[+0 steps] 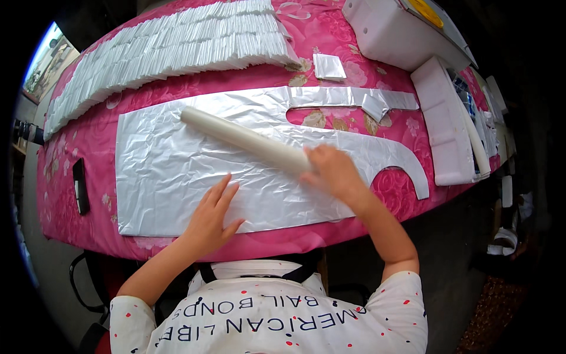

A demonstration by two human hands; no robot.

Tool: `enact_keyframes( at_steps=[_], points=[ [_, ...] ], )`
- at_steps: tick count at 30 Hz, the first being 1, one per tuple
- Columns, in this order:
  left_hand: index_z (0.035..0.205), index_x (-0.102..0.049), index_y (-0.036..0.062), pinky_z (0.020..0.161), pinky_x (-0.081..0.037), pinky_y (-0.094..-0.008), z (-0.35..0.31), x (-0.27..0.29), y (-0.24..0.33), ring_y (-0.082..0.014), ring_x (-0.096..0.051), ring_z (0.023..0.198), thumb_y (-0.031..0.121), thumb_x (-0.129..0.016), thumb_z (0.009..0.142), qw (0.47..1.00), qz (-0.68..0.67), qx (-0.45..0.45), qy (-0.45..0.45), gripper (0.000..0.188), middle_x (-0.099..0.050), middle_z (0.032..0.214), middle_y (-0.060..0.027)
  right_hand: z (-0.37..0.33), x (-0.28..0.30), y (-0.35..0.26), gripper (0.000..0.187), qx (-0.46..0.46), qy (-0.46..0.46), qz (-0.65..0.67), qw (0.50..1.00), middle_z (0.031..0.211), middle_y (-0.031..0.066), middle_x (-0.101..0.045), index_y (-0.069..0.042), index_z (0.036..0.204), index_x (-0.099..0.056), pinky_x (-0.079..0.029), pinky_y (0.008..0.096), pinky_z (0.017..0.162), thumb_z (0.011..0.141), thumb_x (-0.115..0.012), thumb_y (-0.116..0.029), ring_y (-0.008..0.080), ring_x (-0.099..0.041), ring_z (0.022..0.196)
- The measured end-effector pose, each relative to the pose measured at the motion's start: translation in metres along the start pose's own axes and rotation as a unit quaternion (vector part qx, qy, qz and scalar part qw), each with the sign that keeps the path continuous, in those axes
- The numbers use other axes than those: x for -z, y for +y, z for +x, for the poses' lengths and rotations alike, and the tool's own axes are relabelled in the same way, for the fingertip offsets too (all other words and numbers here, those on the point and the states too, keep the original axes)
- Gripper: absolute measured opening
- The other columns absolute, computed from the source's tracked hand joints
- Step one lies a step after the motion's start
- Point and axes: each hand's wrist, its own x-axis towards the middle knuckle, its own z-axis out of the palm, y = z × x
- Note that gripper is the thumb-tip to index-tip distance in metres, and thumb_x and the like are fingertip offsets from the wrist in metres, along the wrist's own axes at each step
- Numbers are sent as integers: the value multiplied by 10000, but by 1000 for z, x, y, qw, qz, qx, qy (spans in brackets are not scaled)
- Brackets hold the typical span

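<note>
A shiny silvery-white plastic sheet (159,171), shaped like an apron with curved cutouts at its right end, lies spread and wrinkled on the table. Across it, slanting from upper left to lower right, rests a pale smooth tube (242,137). My right hand (330,168), slightly blurred, is closed round the tube's lower right end. Below the tube, my left hand (213,211) touches the sheet near its front edge, fingers spread and nothing held. A small folded piece (375,107) of the same material lies on the sheet's upper strip.
Long rows of folded white packets (194,41) fill the table's far left. One small folded stack (329,67) lies beyond the sheet. White foam boxes (407,35) stand at the right. A dark phone-like object (81,186) lies left on the pink flowered cloth (59,212).
</note>
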Motion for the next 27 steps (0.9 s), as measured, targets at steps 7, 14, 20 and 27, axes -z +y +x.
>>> enact_keyframes(
  at_steps=[7,14,20,27],
  points=[
    [1426,-143,47,1085,-138,-464,46,-41,6,-436,-28,1355,335,-631,783,997,38,-36,59,857,36,1454,-287,-58,-42,-25,491,113,28,152,981,1324,197,-407,-10,1238,-484,-286,417,1038,839,-573,-282,355,-359,1245],
    [1401,-223,45,1078,-162,-469,69,-50,28,-460,-43,1344,373,-645,734,996,71,-37,32,855,10,1448,-302,-81,-23,123,394,-89,207,55,973,1265,228,-478,59,1190,-502,-281,398,1054,850,-466,-136,352,-429,1199],
    [1342,-336,17,1075,-171,-482,76,-56,40,-463,-64,1341,373,-625,713,994,79,-76,17,779,-51,1439,-314,-160,-15,206,318,-309,264,-91,909,1235,176,-525,32,1151,-555,-368,351,987,883,-469,-117,304,-474,1176],
    [1325,-363,20,1068,-181,-493,75,-57,40,-447,-81,1344,382,-620,698,990,106,-93,25,768,-70,1443,-302,-146,1,173,253,-380,269,-84,881,1111,160,-607,27,1056,-615,-428,344,920,870,-514,-111,286,-559,1070]
  ],
)
